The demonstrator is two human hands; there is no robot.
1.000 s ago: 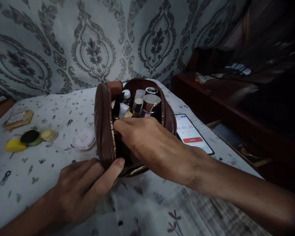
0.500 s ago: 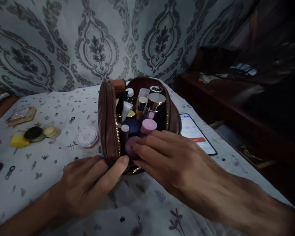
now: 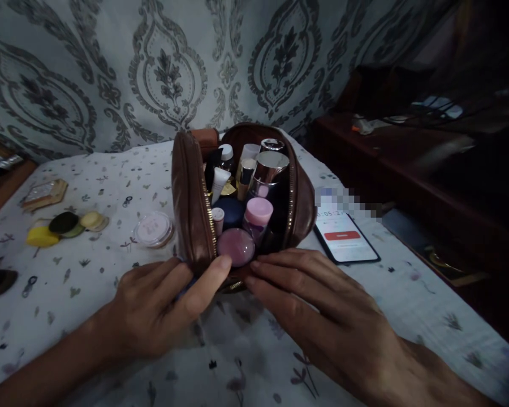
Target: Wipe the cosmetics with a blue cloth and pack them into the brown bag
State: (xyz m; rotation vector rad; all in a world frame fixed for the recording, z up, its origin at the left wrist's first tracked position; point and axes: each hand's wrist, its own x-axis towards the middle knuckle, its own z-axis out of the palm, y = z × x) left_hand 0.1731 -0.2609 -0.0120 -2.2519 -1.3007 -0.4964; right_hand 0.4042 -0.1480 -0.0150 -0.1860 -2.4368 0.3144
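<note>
A brown makeup bag [image 3: 181,192] with a gold zipper stands unzipped on the bed cover. My left hand [image 3: 156,305] grips its front left edge, thumb laid over the rim. At the front right rim, my right hand [image 3: 318,311] is closed on the edge, fingertips beside the opening. Just inside the front lies a round pink compact [image 3: 236,247]. Behind it are a pink-capped bottle [image 3: 258,213], a dark blue round item [image 3: 230,211], a small white tube [image 3: 220,183], and a large silver-capped bottle [image 3: 269,169]. My fingers partly hide the bag's front.
Left of the bag are a clear round compact [image 3: 153,229], yellow and dark round sponges or puffs [image 3: 65,224] and a hexagonal palette [image 3: 44,194]. A phone [image 3: 350,237] showing a timer lies to the right. Dark wooden furniture [image 3: 390,152] borders the right side.
My right hand has drawn back from the pink compact to the bag's front rim, leaving the compact uncovered inside. My left hand stays on the bag's edge. The view has shifted slightly.
</note>
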